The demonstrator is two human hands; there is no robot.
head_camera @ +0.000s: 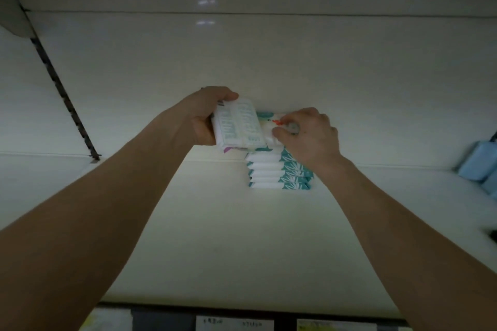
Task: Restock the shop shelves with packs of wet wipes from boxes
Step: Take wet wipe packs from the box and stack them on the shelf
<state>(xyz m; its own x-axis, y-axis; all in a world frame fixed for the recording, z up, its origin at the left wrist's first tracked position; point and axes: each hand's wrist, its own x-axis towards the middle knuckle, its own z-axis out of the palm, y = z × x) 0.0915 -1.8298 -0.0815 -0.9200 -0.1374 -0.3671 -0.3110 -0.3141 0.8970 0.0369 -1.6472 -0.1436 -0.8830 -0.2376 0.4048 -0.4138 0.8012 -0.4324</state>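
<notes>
With left hand [207, 113] gripped a wet wipes pack [239, 123]; with right hand [309, 134] pinched top pack [266, 118] of stack [277, 172]. Risked toppling it by skewed push.

The view is dim and greenish, with dark vignetting toward the corners. Two small glare patches shine on the back panel [269, 56], and wide-angle distortion bends the shelf [242, 236] edges; the blue packs [481, 161] at right are blurred.

Bare shelf [242, 236] — wipes stack [279, 172] rearward
</notes>
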